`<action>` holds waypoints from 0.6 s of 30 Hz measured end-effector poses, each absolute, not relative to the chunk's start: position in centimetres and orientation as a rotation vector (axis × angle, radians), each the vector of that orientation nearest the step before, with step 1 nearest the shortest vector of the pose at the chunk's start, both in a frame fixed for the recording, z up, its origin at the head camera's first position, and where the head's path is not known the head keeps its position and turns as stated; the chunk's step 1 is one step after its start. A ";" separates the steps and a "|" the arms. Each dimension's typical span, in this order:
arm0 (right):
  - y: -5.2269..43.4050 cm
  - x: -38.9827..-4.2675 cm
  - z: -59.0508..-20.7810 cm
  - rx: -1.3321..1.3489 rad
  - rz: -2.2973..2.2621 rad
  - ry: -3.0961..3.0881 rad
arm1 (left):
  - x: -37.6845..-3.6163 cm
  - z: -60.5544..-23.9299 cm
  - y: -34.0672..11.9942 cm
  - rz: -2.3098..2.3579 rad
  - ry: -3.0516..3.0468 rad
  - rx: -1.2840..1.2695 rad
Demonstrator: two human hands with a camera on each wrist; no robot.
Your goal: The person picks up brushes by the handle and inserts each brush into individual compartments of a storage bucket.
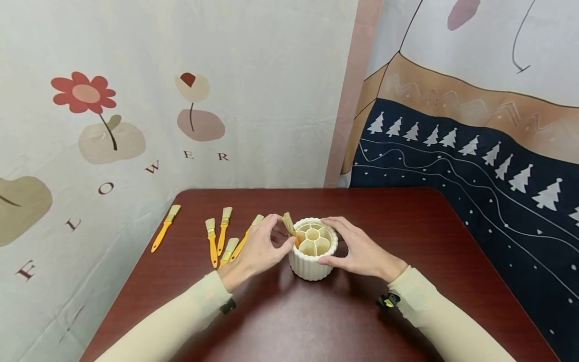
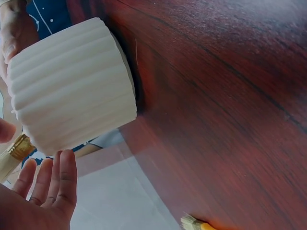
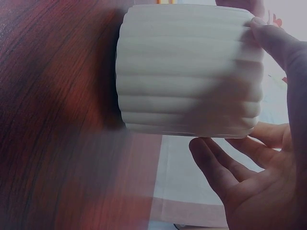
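A white fluted organizer pot (image 1: 312, 266) with divided compartments stands upright on the table. One paintbrush (image 1: 288, 224) leans in a left compartment, bristles up, its orange handle mostly hidden inside. Around this brush is my left hand (image 1: 261, 247), thumb near the rim. The left wrist view shows its straight fingers (image 2: 67, 179) touching the pot's side, with a gap between thumb and fingers beside the brush's metal collar (image 2: 21, 146). My right hand (image 1: 365, 255) holds the pot from the right, thumb on the near side of the rim and fingers on the far side.
Several paintbrushes with orange handles lie left of the pot, among them a brush (image 1: 211, 241) and a partly covered brush (image 1: 230, 249) beside my left forearm. Another brush (image 1: 166, 227) lies near the left edge of the dark red table (image 1: 407, 216). Printed cloth (image 1: 271, 90) hangs behind.
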State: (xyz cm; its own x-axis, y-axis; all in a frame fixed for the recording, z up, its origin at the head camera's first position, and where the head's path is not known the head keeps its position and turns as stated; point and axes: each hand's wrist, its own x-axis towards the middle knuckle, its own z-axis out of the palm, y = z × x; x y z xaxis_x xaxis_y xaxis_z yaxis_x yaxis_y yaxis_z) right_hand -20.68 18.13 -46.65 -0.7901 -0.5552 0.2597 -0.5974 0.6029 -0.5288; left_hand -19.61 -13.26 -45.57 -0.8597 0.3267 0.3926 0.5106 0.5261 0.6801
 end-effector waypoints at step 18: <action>17.9 -20.1 -46.6 0.921 0.956 -2.757 | -22.1 -46.6 -17.9 -1.108 -2.636 -0.535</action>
